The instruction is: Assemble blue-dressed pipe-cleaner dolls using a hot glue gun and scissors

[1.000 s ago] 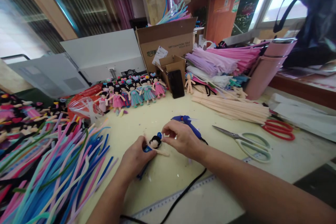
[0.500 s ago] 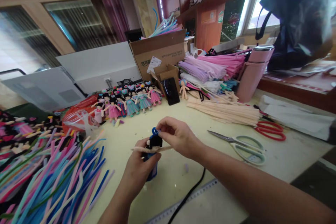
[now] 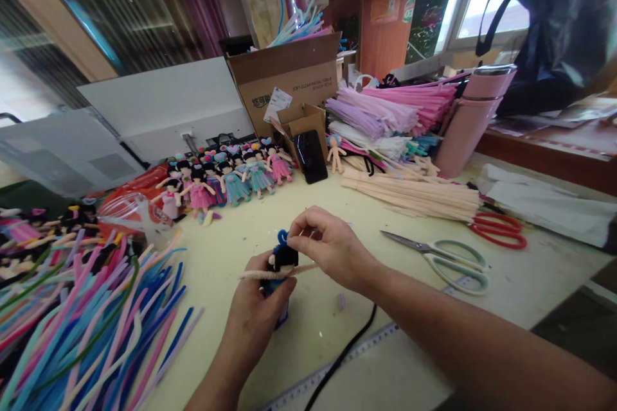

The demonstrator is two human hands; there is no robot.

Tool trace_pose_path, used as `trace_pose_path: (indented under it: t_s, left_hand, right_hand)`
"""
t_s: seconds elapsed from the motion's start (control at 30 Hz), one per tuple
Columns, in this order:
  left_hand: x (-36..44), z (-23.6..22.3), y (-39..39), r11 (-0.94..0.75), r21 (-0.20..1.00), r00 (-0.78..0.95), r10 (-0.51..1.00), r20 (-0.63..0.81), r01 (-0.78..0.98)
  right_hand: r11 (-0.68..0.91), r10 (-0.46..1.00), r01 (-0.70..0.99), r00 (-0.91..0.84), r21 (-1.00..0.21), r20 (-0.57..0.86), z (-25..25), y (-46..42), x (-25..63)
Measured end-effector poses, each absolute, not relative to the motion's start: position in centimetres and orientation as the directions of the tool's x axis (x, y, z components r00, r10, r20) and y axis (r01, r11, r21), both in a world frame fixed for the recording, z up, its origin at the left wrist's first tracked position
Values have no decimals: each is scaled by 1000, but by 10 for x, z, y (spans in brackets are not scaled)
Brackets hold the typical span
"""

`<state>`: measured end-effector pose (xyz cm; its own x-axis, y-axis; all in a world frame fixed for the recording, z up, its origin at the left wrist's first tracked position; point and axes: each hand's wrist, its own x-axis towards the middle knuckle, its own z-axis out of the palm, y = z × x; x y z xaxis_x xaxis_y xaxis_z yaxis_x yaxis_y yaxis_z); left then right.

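Note:
Near the middle of the table, my left hand (image 3: 258, 302) is closed around the body of a small pipe-cleaner doll (image 3: 286, 261). It has black hair, a blue dress and beige arms sticking out to both sides, and it stands upright in my grip. On top of its head is a curled blue pipe-cleaner loop (image 3: 282, 236). My right hand (image 3: 332, 247) comes in from the right, with thumb and forefinger pinched at the loop's right edge. Those fingertips partly hide what they grip. The doll's lower body is partly covered by my left hand.
Loose coloured pipe cleaners (image 3: 110, 334) lie at left, finished dolls (image 3: 236, 183) behind. A phone (image 3: 311, 157) leans on a box. Beige pipe cleaners (image 3: 414, 196), green-handled scissors (image 3: 448, 260), red-handled scissors (image 3: 499, 231) and a pink bottle (image 3: 475, 122) are right; a ruler (image 3: 357, 353) and black cable (image 3: 344, 359) in front.
The right fingertips have shifted slightly down and right, and the blue loop shows more openly. My left hand keeps its hold on the doll. The camera view has shifted a little.

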<state>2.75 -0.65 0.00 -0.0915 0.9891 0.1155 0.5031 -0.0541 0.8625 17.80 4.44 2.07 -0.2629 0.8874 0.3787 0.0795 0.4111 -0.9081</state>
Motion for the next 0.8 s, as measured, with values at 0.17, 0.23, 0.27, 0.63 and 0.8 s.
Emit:
trace_pose_path:
  t_s: [0.17, 0.23, 0.27, 0.63, 0.8]
  left_hand:
    - [32, 3, -11, -39, 878, -106, 989, 102, 477]
    - [33, 4, -12, -36, 888, -109, 989, 97, 459]
    - [33, 4, -13, -35, 891, -108, 990, 94, 452]
    - [35, 6, -13, -46, 902, -94, 991, 96, 429]
    - [35, 7, -14, -52, 899, -92, 991, 102, 434]
  right_hand:
    - [264, 914, -68, -302, -962, 272, 23, 47, 175]
    - [269, 918, -49, -287, -962, 272, 22, 49, 176]
    - [277, 920, -33, -280, -960, 275, 21, 49, 176]
    - [406, 895, 116, -253, -906, 369, 20, 50, 179]
    - [342, 919, 84, -237, -936, 314, 18, 50, 178]
